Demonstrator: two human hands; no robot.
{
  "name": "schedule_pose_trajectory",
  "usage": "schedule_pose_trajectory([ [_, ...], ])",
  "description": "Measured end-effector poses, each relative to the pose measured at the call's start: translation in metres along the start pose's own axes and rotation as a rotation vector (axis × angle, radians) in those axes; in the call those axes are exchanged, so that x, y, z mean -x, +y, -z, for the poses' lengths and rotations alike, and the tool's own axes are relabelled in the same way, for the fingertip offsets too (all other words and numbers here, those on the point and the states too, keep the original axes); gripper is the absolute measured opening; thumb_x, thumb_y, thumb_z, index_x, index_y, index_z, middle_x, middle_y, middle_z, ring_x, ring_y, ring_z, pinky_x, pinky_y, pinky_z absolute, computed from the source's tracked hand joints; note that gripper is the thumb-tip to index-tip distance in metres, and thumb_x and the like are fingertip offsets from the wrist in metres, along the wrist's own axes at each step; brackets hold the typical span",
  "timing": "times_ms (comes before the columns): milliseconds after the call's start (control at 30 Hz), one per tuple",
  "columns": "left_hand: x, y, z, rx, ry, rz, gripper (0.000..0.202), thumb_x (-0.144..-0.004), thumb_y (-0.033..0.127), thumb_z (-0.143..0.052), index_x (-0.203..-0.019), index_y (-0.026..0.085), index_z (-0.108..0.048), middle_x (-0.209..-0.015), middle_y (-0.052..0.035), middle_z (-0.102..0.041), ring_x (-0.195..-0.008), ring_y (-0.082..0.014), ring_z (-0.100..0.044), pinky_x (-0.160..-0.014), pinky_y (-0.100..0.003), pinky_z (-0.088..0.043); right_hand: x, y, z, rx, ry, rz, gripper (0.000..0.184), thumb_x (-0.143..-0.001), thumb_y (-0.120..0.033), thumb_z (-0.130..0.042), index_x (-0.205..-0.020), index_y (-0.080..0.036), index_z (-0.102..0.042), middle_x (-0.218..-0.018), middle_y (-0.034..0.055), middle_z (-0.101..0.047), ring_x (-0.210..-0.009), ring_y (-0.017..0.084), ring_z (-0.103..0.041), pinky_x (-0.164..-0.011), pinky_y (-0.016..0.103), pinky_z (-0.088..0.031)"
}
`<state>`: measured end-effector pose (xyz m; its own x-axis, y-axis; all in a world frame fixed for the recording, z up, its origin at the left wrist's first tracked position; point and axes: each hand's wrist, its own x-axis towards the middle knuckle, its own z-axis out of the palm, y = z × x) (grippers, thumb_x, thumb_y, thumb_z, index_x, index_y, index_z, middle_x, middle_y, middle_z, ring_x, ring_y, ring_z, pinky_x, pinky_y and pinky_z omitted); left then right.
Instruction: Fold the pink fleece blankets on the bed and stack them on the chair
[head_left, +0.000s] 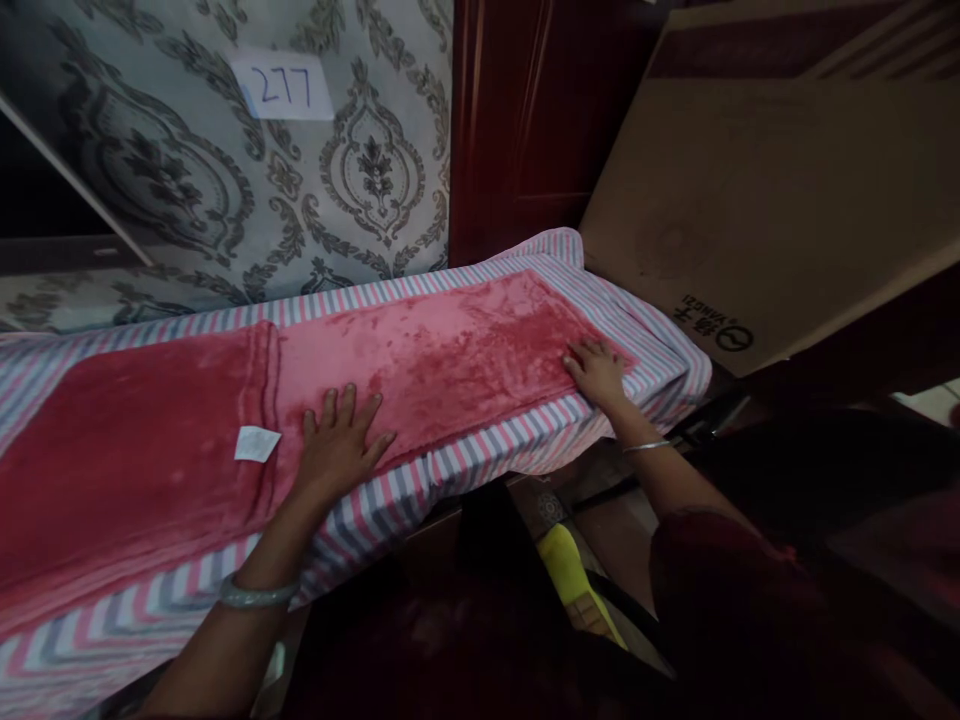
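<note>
A red plush blanket (420,350) lies folded in a long strip on a table covered with a pink, white and grey striped cloth (480,445). My left hand (341,440) lies flat on the blanket near its front edge, fingers spread. My right hand (596,370) presses flat on the blanket's right end, fingers stretched out. A white label (256,443) sticks out of the blanket just left of my left hand. A thicker folded part of the blanket (127,450) lies to the left.
A large cardboard box (757,210) leans at the right, close to the table's end. Patterned wallpaper with a paper note reading 277 (283,88) stands behind the table. A dark red wooden door (532,110) is behind. A yellow shoe (566,565) shows on the floor below.
</note>
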<state>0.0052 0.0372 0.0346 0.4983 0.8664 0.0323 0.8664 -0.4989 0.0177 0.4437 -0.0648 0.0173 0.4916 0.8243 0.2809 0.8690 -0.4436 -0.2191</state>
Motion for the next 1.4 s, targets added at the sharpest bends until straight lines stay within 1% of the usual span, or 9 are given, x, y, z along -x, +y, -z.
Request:
schedule_pose_trajectory([
  [167,-0.001,-0.001,-0.002,0.026,0.023,-0.009,0.070,-0.096,0.060,-0.040,-0.158,0.028,-0.037,-0.171,-0.0122,-0.019,-0.156,-0.0432,-0.013,-0.118,-0.070,-0.017,0.031,-0.039,-0.002,-0.417,-0.028,0.452,0.043,-0.091,-0.047,-0.058,-0.121,-0.021,-0.072,-0.134,0.0142,-0.064,-0.127,0.031,-0.055,-0.111,0.049,-0.041],
  [300,-0.001,0.000,-0.002,0.023,0.018,-0.005,0.070,-0.097,0.060,-0.039,-0.158,0.027,-0.038,-0.171,-0.0130,-0.019,-0.156,-0.0425,-0.012,-0.118,-0.069,-0.017,0.047,-0.057,-0.008,-0.525,-0.124,0.623,0.036,-0.091,-0.042,-0.059,-0.116,-0.022,-0.074,-0.124,0.0129,-0.068,-0.119,0.030,-0.060,-0.106,0.048,-0.045],
  [600,0.001,-0.001,-0.001,0.011,0.023,-0.002,0.068,-0.097,0.059,-0.041,-0.157,0.027,-0.040,-0.170,-0.0136,-0.021,-0.156,-0.0417,-0.015,-0.119,-0.068,-0.018,0.036,-0.063,-0.007,-0.545,-0.123,0.502,0.047,-0.098,-0.052,-0.045,-0.099,-0.022,-0.080,-0.110,0.0120,-0.075,-0.107,0.028,-0.068,-0.099,0.044,-0.051],
  [700,0.002,-0.003,0.000,0.006,0.027,0.003,0.068,-0.096,0.059,-0.043,-0.157,0.029,-0.041,-0.169,-0.0125,-0.023,-0.156,-0.0414,-0.016,-0.118,-0.069,-0.019,0.031,-0.077,-0.003,-0.314,-0.059,0.463,0.052,-0.099,-0.056,-0.044,-0.127,-0.023,-0.072,-0.139,0.0134,-0.065,-0.134,0.035,-0.053,-0.114,0.055,-0.038],
  [800,0.002,-0.004,-0.001,-0.006,0.029,0.002,0.068,-0.096,0.058,-0.044,-0.157,0.028,-0.041,-0.169,-0.0128,-0.023,-0.156,-0.0412,-0.017,-0.119,-0.068,-0.019,0.032,-0.089,-0.006,-0.086,-0.137,0.429,0.064,-0.098,-0.061,-0.047,-0.155,-0.031,-0.046,-0.164,0.0074,-0.036,-0.153,0.039,-0.025,-0.118,0.068,-0.021],
  [1067,0.003,-0.004,-0.003,0.007,0.047,-0.004,0.067,-0.095,0.057,-0.047,-0.156,0.028,-0.043,-0.168,-0.0127,-0.025,-0.156,-0.0410,-0.018,-0.119,-0.069,-0.019,0.033,-0.086,-0.020,-0.030,-0.280,0.405,0.067,-0.099,-0.065,-0.042,-0.159,-0.038,-0.034,-0.169,0.0042,-0.024,-0.156,0.037,-0.016,-0.119,0.069,-0.018],
  [1133,0.004,-0.006,-0.003,0.035,0.028,0.002,0.069,-0.094,0.057,-0.048,-0.156,0.027,-0.042,-0.169,-0.0126,-0.024,-0.156,-0.0408,-0.016,-0.120,-0.068,-0.018,0.020,-0.079,-0.017,-0.089,-0.359,0.425,0.069,-0.095,-0.064,-0.051,-0.157,-0.037,-0.039,-0.167,0.0049,-0.028,-0.155,0.039,-0.020,-0.118,0.069,-0.022],
  [1233,0.002,-0.015,0.003,0.128,-0.042,-0.002,0.071,-0.095,0.056,-0.046,-0.159,0.026,-0.037,-0.168,-0.0124,-0.024,-0.156,-0.0397,-0.016,-0.119,-0.067,-0.022,-0.013,-0.068,-0.010,-0.249,-0.438,0.444,0.061,-0.093,-0.053,-0.058,-0.149,-0.029,-0.055,-0.155,0.0092,-0.050,-0.144,0.036,-0.045,-0.115,0.057,-0.039],
  [1400,-0.036,-0.043,0.035,0.253,-0.052,-0.099,0.066,-0.099,0.049,-0.035,-0.155,0.015,-0.043,-0.160,-0.0163,-0.043,-0.150,-0.0290,-0.038,-0.121,-0.047,-0.032,-0.081,-0.067,-0.007,-0.367,-0.200,0.296,0.051,-0.096,-0.038,-0.049,-0.139,-0.015,-0.063,-0.138,0.0134,-0.065,-0.127,0.028,-0.063,-0.110,0.042,-0.048],
])
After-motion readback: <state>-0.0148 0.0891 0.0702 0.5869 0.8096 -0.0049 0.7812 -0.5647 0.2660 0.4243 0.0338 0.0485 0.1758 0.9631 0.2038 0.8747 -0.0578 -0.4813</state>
